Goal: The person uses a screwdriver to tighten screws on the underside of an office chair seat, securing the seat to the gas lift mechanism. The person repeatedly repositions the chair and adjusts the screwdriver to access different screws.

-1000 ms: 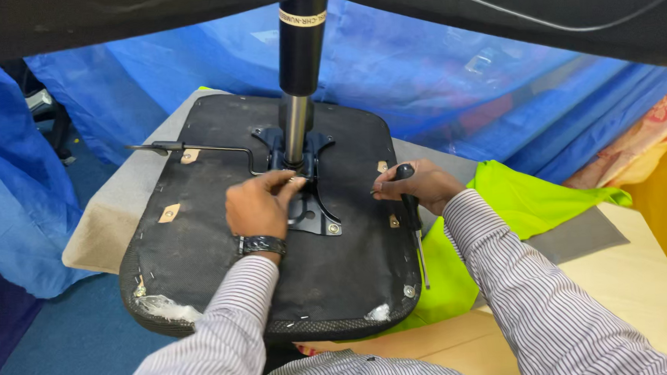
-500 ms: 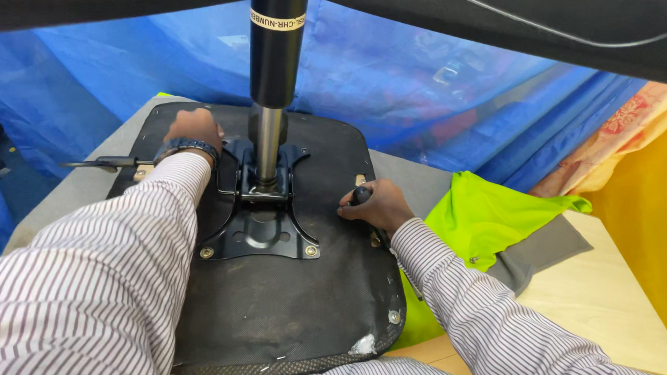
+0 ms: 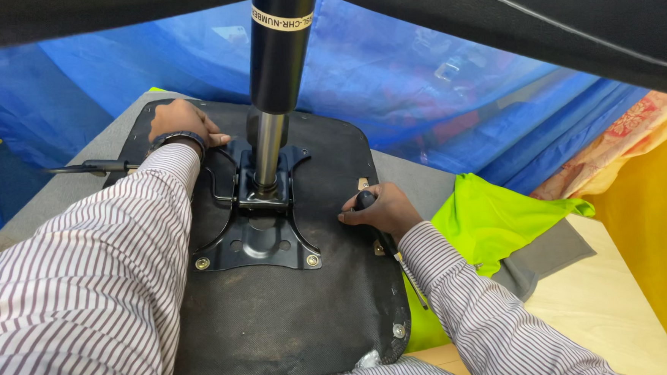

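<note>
Chair seat (image 3: 279, 320), flipped underside-up, filled the middle of the frame on the grey bench. My right hand (image 3: 377, 212) was closed round a black screwdriver handle (image 3: 365, 201) at the seat's right edge, same spot as half a second earlier. My left hand (image 3: 182, 123) had slid further to the upper left, resting on the far rim beside the lever (image 3: 93, 167), so I figure I was bracing the seat. Couldn't tell if those fingers gripped anything. Gas cylinder (image 3: 278, 76) hid part of the metal plate (image 3: 263, 229); my sleeve covered the seat's left side.
</note>
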